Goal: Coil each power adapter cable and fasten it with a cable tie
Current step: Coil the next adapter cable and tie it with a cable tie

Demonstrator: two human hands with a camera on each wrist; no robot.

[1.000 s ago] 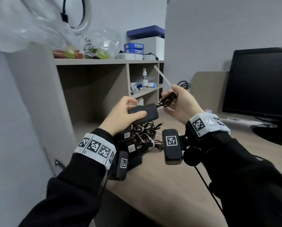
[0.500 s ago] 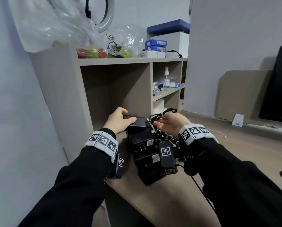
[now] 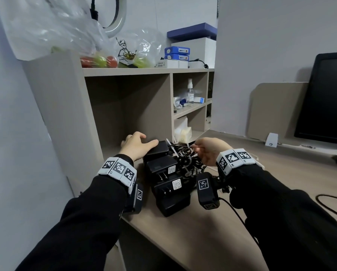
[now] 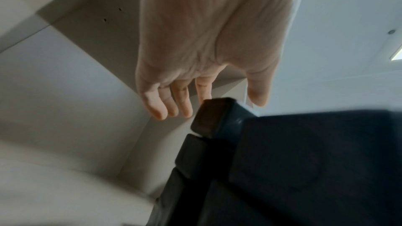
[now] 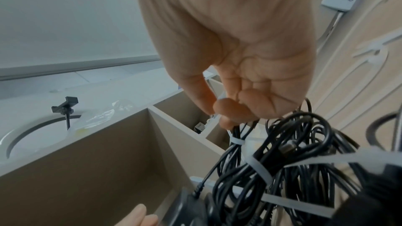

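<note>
Left hand [image 3: 137, 146]: we see fingers extended, resting on the farthest adapter [image 3: 157, 150] in the row on the desk [image 3: 193, 235]
Right hand [image 5: 245, 68]: we see it pinching a tied cable bundle [image 5: 236, 137] above the coils

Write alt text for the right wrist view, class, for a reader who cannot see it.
The right hand pinches a coiled black cable just above a white cable tie fastened round it. Below lies a tangle of more black cables crossed by white ties, beside an open beige shelf compartment. A fingertip of the left hand shows at the bottom edge.
</note>
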